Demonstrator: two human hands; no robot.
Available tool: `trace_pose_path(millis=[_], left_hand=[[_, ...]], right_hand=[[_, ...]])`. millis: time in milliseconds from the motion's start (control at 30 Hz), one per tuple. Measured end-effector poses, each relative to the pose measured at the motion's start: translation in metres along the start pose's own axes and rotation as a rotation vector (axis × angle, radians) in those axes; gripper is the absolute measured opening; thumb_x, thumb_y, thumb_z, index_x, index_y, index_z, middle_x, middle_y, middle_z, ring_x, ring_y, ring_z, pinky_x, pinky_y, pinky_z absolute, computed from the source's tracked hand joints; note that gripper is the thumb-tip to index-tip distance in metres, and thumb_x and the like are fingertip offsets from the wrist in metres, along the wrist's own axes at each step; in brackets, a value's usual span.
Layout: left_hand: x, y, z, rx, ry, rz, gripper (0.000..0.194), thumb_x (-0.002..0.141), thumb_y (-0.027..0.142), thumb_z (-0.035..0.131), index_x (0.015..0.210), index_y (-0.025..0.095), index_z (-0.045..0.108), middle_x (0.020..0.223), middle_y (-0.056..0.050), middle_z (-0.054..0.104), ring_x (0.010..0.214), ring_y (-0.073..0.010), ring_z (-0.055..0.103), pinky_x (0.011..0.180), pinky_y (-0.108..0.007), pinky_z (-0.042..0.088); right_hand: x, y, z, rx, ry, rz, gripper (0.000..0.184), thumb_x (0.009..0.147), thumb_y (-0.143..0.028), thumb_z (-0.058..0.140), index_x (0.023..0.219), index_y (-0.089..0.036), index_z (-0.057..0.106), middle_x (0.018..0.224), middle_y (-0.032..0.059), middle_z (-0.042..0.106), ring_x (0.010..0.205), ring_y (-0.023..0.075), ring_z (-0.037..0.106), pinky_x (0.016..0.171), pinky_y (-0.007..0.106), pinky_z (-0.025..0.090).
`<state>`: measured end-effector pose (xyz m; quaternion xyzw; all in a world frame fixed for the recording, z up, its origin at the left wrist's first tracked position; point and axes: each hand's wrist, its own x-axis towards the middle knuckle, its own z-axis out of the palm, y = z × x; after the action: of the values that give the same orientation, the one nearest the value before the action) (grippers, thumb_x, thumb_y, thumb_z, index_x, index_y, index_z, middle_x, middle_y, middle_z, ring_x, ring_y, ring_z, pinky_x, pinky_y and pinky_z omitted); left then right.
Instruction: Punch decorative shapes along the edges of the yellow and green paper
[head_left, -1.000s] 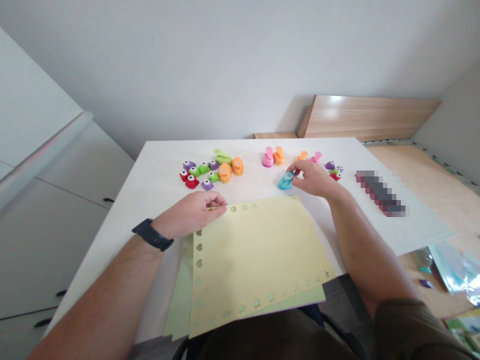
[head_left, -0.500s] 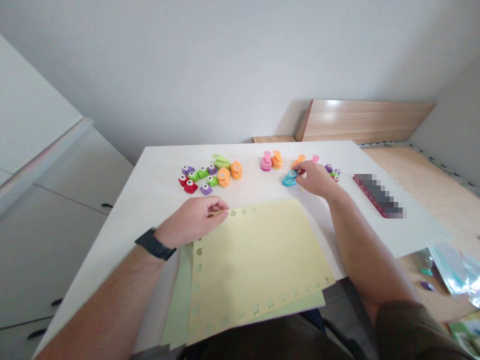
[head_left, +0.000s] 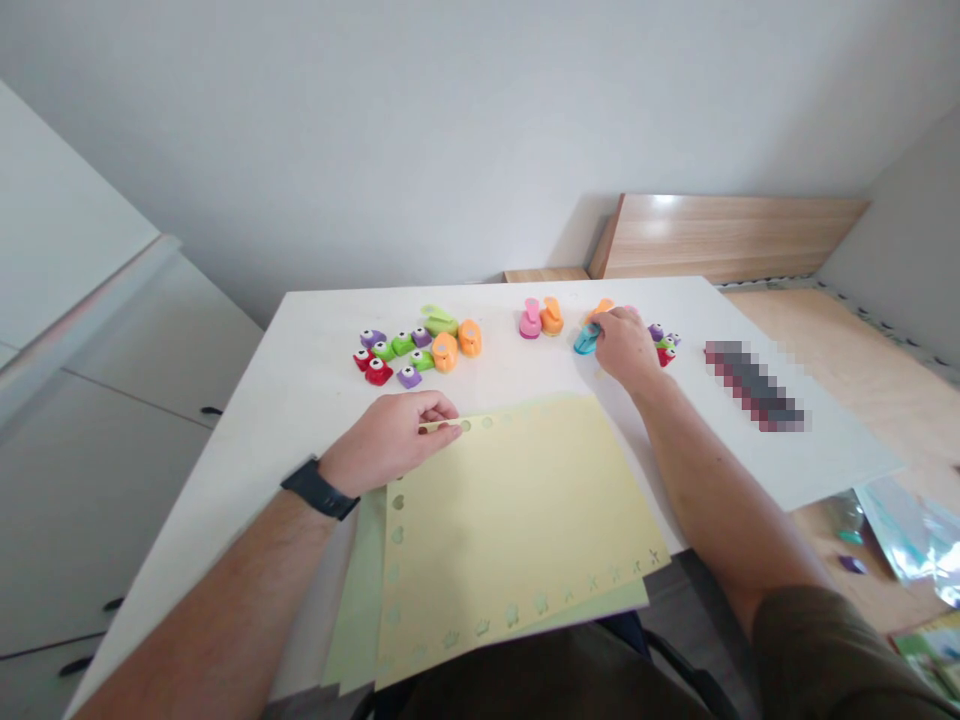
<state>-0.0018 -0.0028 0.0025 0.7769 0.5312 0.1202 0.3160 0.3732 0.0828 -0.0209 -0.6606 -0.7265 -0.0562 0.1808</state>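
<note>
My left hand (head_left: 391, 440) pinches the top edge of a sheet of pale yellow paper (head_left: 517, 510), whose borders are punched with small shapes. A pale green sheet (head_left: 355, 600) lies under it. My right hand (head_left: 626, 350) grips a teal craft punch (head_left: 586, 342) and hides part of an orange punch (head_left: 600, 311). A pink punch (head_left: 530, 320) and another orange punch (head_left: 551, 316) stand just left of it. Several small multicoloured craft punches (head_left: 401, 350) sit further left, and a few more (head_left: 664, 340) lie to the right of my right hand.
The white table (head_left: 247, 450) ends at a left edge beside white cabinets (head_left: 112, 500). A blurred-out object (head_left: 754, 385) lies on a white sheet at the right. Beyond the table are a wooden board (head_left: 727, 235) and plastic packets (head_left: 907, 535).
My right hand has closed further over the teal punch and moved slightly left. My left hand has shifted slightly right along the paper's top edge.
</note>
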Motion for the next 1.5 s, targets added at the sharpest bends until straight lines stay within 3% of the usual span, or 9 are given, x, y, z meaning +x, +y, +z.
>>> trace_pose_path(millis=[300,400,533,733,833,967,1133,1267,1500], left_hand=[[-0.001,0.003,0.0,-0.012,0.016,0.021,0.032,0.083,0.052,0.06,0.091,0.024,0.071,0.089,-0.001,0.076,0.083,-0.0204,0.069,0.073,-0.028,0.048],[-0.001,0.002,0.001,-0.03,0.006,0.023,0.032,0.084,0.053,0.059,0.09,0.024,0.07,0.088,-0.001,0.076,0.082,-0.0203,0.069,0.072,-0.028,0.048],[-0.001,0.001,0.002,-0.061,-0.004,0.014,0.033,0.084,0.054,0.057,0.088,0.023,0.069,0.087,-0.002,0.076,0.08,-0.0203,0.069,0.07,-0.028,0.049],[-0.001,0.001,0.002,-0.071,-0.002,0.035,0.033,0.085,0.054,0.056,0.087,0.023,0.068,0.086,-0.002,0.075,0.079,-0.0203,0.069,0.071,-0.029,0.049],[-0.002,0.001,0.002,-0.066,-0.006,0.037,0.031,0.085,0.052,0.056,0.086,0.023,0.068,0.085,-0.002,0.075,0.078,-0.0201,0.068,0.07,-0.029,0.049],[-0.002,0.001,0.002,-0.06,-0.014,0.041,0.029,0.085,0.049,0.056,0.086,0.023,0.068,0.085,-0.001,0.075,0.078,-0.0197,0.068,0.069,-0.028,0.048],[-0.002,0.001,0.0,-0.102,-0.044,0.035,0.028,0.085,0.048,0.056,0.088,0.023,0.068,0.083,0.0,0.073,0.076,-0.0187,0.067,0.067,-0.028,0.048],[-0.002,0.001,-0.003,-0.147,-0.059,0.038,0.027,0.086,0.049,0.057,0.089,0.023,0.067,0.082,0.0,0.072,0.076,-0.0176,0.066,0.067,-0.027,0.048],[-0.001,-0.001,-0.006,-0.163,-0.065,0.053,0.028,0.087,0.048,0.058,0.09,0.022,0.066,0.081,0.0,0.069,0.073,-0.0162,0.063,0.066,-0.027,0.047]], right_hand=[[-0.003,-0.015,-0.008,-0.012,0.109,-0.018,0.041,0.09,-0.015,0.046,0.126,-0.015,0.066,0.121,0.0177,0.062,0.113,0.0338,0.049,0.1,0.047,0.039],[0.008,-0.033,-0.009,-0.055,0.093,-0.065,0.036,0.095,-0.029,0.046,0.119,-0.015,0.07,0.113,0.0188,0.066,0.109,0.0344,0.05,0.101,0.05,0.037],[0.031,-0.05,0.0,-0.093,0.002,-0.052,0.046,0.094,-0.05,0.05,0.106,-0.013,0.074,0.103,0.0228,0.067,0.106,0.0381,0.05,0.093,0.053,0.039],[0.048,-0.055,0.015,-0.009,-0.025,0.046,0.031,0.092,-0.04,0.055,0.091,-0.016,0.074,0.091,0.0189,0.068,0.106,0.0351,0.054,0.097,0.051,0.036],[0.04,-0.053,0.004,-0.039,0.031,0.04,0.029,0.093,-0.035,0.052,0.086,-0.016,0.073,0.085,0.0182,0.068,0.099,0.0334,0.057,0.092,0.049,0.04],[0.016,-0.052,-0.028,0.011,0.078,0.033,0.024,0.088,-0.033,0.055,0.087,-0.016,0.071,0.088,0.0146,0.069,0.084,0.0274,0.06,0.078,0.041,0.044],[-0.018,-0.051,-0.057,0.244,-0.138,-0.177,0.019,0.08,-0.026,0.062,0.097,-0.02,0.068,0.089,0.0051,0.069,0.075,0.0187,0.061,0.072,0.032,0.045],[-0.033,-0.047,-0.051,0.228,-0.226,-0.367,0.022,0.076,-0.014,0.06,0.095,-0.02,0.068,0.094,0.0051,0.067,0.083,0.0192,0.061,0.08,0.032,0.046],[-0.04,-0.049,-0.04,0.336,-0.237,-0.478,0.026,0.085,-0.008,0.054,0.102,-0.02,0.069,0.101,0.0069,0.069,0.089,0.0199,0.063,0.084,0.033,0.048]])
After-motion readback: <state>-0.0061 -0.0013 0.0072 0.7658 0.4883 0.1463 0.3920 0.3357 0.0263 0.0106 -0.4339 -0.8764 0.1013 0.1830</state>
